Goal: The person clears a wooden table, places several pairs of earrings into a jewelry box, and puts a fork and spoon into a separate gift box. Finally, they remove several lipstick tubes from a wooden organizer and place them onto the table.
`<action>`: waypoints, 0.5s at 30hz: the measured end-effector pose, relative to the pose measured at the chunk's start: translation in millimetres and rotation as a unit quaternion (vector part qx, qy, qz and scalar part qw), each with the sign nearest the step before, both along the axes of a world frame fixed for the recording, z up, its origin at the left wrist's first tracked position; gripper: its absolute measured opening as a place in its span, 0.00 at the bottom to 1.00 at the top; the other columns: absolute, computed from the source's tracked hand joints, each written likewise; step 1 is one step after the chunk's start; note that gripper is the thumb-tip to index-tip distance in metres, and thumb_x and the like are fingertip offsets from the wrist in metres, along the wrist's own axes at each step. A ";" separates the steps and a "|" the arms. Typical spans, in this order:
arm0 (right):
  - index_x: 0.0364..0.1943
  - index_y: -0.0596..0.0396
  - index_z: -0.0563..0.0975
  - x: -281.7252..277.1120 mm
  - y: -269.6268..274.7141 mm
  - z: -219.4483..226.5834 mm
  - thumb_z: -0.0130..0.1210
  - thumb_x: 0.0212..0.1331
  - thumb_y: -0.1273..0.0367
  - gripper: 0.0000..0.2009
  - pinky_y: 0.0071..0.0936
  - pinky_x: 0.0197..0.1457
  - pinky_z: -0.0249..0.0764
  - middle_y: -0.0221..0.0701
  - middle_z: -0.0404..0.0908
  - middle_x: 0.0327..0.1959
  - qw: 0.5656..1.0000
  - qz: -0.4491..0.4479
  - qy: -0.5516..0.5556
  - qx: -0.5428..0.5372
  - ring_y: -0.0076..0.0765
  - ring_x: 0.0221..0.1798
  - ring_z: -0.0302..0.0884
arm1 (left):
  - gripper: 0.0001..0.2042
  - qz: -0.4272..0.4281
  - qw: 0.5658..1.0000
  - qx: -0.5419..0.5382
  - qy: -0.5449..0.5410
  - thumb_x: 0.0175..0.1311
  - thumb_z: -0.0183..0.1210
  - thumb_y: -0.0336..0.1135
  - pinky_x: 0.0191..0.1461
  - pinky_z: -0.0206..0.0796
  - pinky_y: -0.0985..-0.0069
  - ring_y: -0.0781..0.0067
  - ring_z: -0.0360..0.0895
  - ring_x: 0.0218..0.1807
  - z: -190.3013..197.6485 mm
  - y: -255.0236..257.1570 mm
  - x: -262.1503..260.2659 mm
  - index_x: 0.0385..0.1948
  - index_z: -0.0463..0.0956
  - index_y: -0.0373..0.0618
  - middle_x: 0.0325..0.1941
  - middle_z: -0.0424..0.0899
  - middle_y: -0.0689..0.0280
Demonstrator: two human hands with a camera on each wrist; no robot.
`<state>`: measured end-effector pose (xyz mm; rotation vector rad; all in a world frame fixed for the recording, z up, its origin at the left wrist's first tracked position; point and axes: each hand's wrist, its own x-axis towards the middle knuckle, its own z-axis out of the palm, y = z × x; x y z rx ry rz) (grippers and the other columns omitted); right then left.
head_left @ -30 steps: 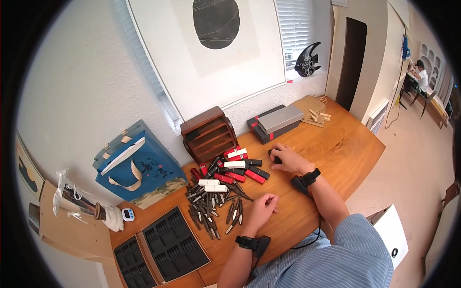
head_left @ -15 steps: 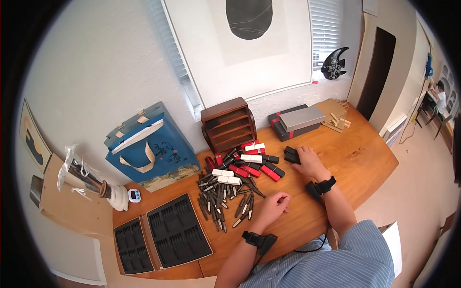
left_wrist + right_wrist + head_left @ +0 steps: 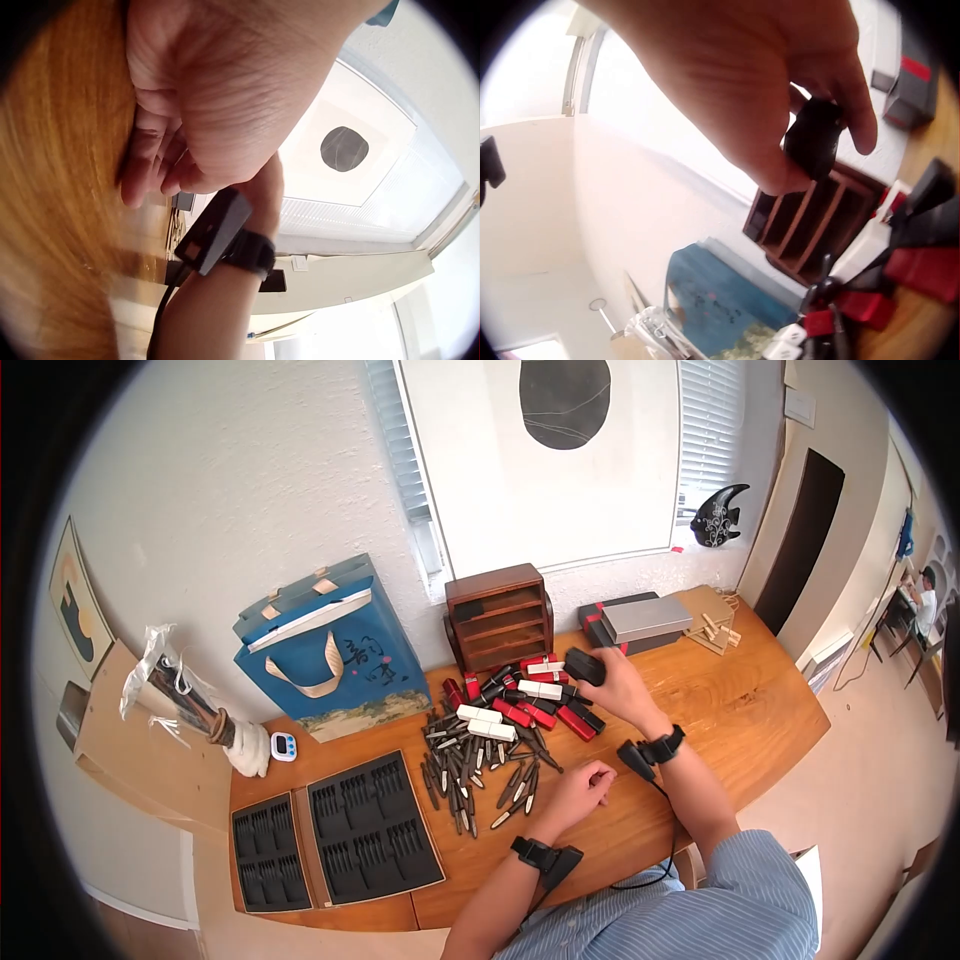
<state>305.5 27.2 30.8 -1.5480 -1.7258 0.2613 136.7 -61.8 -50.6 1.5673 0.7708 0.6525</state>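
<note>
My right hand (image 3: 618, 688) pinches a dark black oblong block (image 3: 814, 139) between thumb and fingers, raised above the table at the right of the pile. In the right wrist view the block overlaps the small brown wooden rack (image 3: 810, 225), whose top shelf has a dark piece at its left end. My left hand (image 3: 578, 798) rests on the table with fingers loosely curled and nothing in them. Beside it lie slim dark pieces (image 3: 518, 790) with pale marks. Behind these are heaped red blocks (image 3: 575, 722), white blocks (image 3: 492, 730) and black ones.
A black slotted tray (image 3: 375, 830) in two parts lies at the front left. Behind stand a blue paper bag (image 3: 335, 650) and a small timer (image 3: 284, 747). Grey boxes (image 3: 648, 618) and wooden pegs (image 3: 718, 632) lie at the back right. Another person sits far right.
My right hand has gripped the black block from the table, lifted it and moved left toward the rack. The left hand stays in place. The head view has shifted.
</note>
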 end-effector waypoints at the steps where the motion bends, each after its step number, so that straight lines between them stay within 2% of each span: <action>1: 0.51 0.64 0.75 -13.7 8.3 8.9 0.67 0.49 0.63 0.26 0.44 0.57 0.75 0.52 0.77 0.48 1.000 0.001 -0.001 0.002 0.60 0.52 0.77 | 0.08 0.002 1.000 0.009 0.000 0.73 0.56 0.31 0.35 0.77 0.78 0.77 0.82 0.30 0.5 0.2 0.0 0.44 0.79 0.35 0.31 0.83 0.65; 5: 0.50 0.66 0.73 -66.9 50.6 37.6 0.66 0.50 0.63 0.26 0.46 0.56 0.76 0.52 0.75 0.49 0.994 -0.061 0.049 0.074 0.62 0.51 0.77 | 0.08 0.011 1.000 0.012 0.007 0.73 0.56 0.31 0.35 0.77 0.77 0.77 0.82 0.30 2.7 0.1 1.7 0.44 0.79 0.35 0.30 0.83 0.65; 7: 0.51 0.68 0.71 -83.9 67.8 45.4 0.66 0.50 0.63 0.28 0.48 0.55 0.77 0.54 0.72 0.50 0.994 -0.061 0.051 0.071 0.64 0.51 0.76 | 0.09 0.009 1.000 0.008 0.012 0.74 0.56 0.32 0.34 0.77 0.77 0.76 0.82 0.30 2.3 -0.3 1.5 0.44 0.79 0.35 0.30 0.83 0.64; 9: 0.55 0.69 0.67 -98.3 82.2 46.6 0.66 0.52 0.63 0.31 0.49 0.54 0.77 0.56 0.69 0.53 0.989 -0.096 0.089 0.065 0.66 0.50 0.76 | 0.09 0.011 1.000 0.013 0.012 0.74 0.55 0.32 0.34 0.76 0.76 0.76 0.82 0.30 4.5 -1.0 1.2 0.44 0.79 0.34 0.29 0.83 0.64; 10: 0.54 0.69 0.66 -103.0 87.0 45.9 0.66 0.52 0.64 0.31 0.50 0.54 0.78 0.57 0.66 0.55 0.989 -0.091 0.096 0.065 0.68 0.50 0.75 | 0.09 0.007 1.000 0.014 0.012 0.74 0.55 0.32 0.34 0.76 0.76 0.76 0.82 0.30 5.6 -1.2 0.9 0.44 0.78 0.34 0.29 0.83 0.64; 13: 0.51 0.69 0.66 -116.8 90.4 35.4 0.67 0.51 0.65 0.29 0.51 0.54 0.78 0.56 0.67 0.53 0.988 -0.102 0.072 0.085 0.69 0.51 0.75 | 0.09 0.001 0.999 0.037 0.028 0.74 0.54 0.32 0.35 0.76 0.75 0.75 0.82 0.30 3.9 0.6 1.6 0.45 0.78 0.34 0.29 0.82 0.64; 14: 0.48 0.68 0.66 -121.1 87.4 37.4 0.68 0.51 0.66 0.28 0.52 0.52 0.79 0.56 0.67 0.53 0.988 -0.107 0.076 0.083 0.70 0.49 0.77 | 0.09 0.013 0.998 0.057 0.004 0.72 0.56 0.31 0.32 0.74 0.72 0.71 0.84 0.27 6.9 -1.4 1.4 0.42 0.78 0.33 0.28 0.84 0.59; 15: 0.48 0.68 0.66 -123.5 87.9 37.2 0.68 0.51 0.66 0.28 0.52 0.52 0.79 0.56 0.67 0.53 0.988 -0.109 0.075 0.082 0.70 0.49 0.77 | 0.09 0.010 0.998 0.057 0.004 0.72 0.56 0.31 0.32 0.74 0.72 0.71 0.84 0.27 7.8 -2.6 1.5 0.42 0.78 0.33 0.28 0.84 0.59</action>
